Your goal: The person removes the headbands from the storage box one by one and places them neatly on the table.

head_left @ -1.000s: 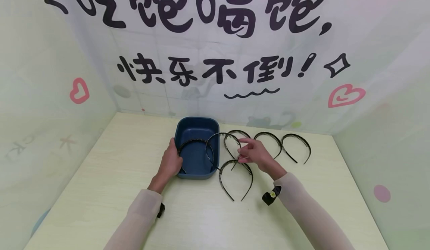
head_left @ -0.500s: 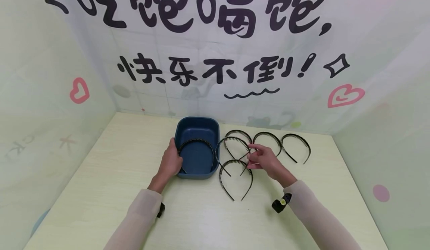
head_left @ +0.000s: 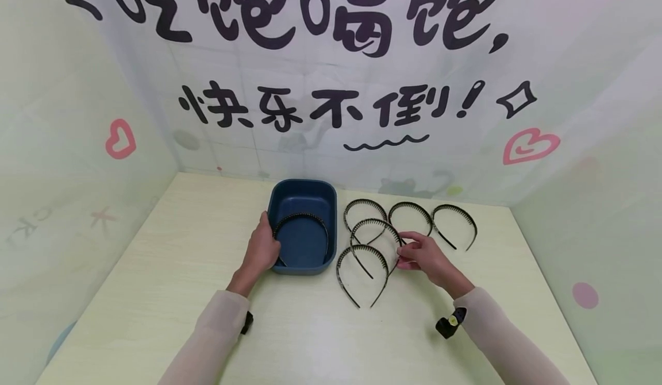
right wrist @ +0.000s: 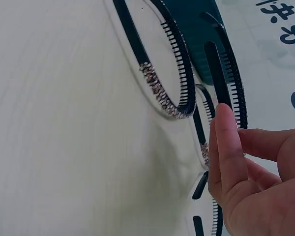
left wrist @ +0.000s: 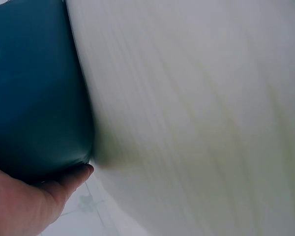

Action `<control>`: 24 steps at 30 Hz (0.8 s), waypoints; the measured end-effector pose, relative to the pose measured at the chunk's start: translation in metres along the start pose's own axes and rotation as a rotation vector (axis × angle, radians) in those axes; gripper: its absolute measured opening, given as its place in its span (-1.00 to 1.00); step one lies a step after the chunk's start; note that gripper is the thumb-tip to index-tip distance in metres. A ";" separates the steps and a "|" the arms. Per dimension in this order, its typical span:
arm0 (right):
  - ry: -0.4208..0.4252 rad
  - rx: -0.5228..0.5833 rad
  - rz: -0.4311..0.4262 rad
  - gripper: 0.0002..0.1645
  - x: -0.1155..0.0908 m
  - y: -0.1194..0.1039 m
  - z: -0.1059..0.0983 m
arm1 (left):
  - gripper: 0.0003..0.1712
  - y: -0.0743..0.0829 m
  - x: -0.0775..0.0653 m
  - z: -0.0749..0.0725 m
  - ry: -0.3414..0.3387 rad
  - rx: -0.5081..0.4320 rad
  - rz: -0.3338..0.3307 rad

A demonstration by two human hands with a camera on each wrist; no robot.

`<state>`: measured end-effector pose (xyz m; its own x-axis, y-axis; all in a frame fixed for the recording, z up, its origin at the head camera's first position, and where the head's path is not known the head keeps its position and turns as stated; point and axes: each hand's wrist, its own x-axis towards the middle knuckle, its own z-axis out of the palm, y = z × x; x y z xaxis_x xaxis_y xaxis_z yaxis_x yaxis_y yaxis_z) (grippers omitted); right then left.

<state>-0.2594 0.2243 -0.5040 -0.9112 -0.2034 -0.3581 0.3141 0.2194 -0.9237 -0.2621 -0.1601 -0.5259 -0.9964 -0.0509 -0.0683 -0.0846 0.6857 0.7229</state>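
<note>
My left hand grips the left wall of a dark blue rectangular bin, thumb over the rim. Inside the bin leans one black toothed headband. My right hand pinches another black toothed headband by one arm, tilted above the table. In the right wrist view, thumb and fingers close on that headband. Below it in the head view lies a headband with sparkly stones, clear in the right wrist view. The left wrist view shows my left hand against the bin.
Along the back of the pale wooden table lie three more headbands: one beside the bin, a middle one and a right one. A printed fabric wall rises behind; side walls enclose the table left and right.
My right hand has drawn the pinched headband rightward and nearer, from over the bin's right edge to above the table headbands. The left hand and the bin have stayed still.
</note>
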 end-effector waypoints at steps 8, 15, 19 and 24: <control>0.035 -0.007 0.026 -0.32 -0.008 0.014 -0.014 | -0.14 -0.001 0.001 0.001 -0.002 -0.002 -0.003; 0.033 -0.017 0.017 -0.31 -0.014 0.025 -0.024 | -0.15 -0.002 0.001 0.001 0.006 -0.007 0.001; 0.047 -0.004 0.031 -0.31 -0.019 0.030 -0.027 | -0.14 -0.002 0.001 0.001 0.006 -0.011 0.000; 0.061 0.003 0.048 -0.32 -0.026 0.038 -0.031 | -0.14 -0.003 0.002 0.002 0.008 -0.015 0.004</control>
<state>-0.2318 0.2670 -0.5253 -0.9096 -0.1344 -0.3932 0.3586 0.2244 -0.9061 -0.2636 -0.1609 -0.5298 -0.9968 -0.0541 -0.0594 -0.0803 0.6749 0.7335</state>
